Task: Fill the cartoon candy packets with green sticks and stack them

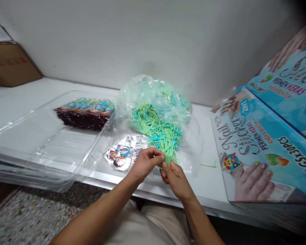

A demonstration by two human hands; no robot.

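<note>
In front of me my left hand (146, 164) and my right hand (177, 179) meet, fingers pinched around a small bundle of thin green sticks (168, 159). Just beyond lies a loose heap of green and blue sticks (158, 127), spilling from a crumpled clear plastic bag (140, 88). Beside my left hand, shiny printed packets (120, 156) with a cartoon figure lie flat on the table. Farther left, a stack of similar packets (85, 114) sits inside a clear plastic tray (40, 132).
Printed blue cartons (265, 149) stand at the right end of the white table (206, 183). One stray green stick (208, 165) lies near them. A brown cardboard box (12, 64) is at the far left, and a pale wall (148, 37) rises behind the table.
</note>
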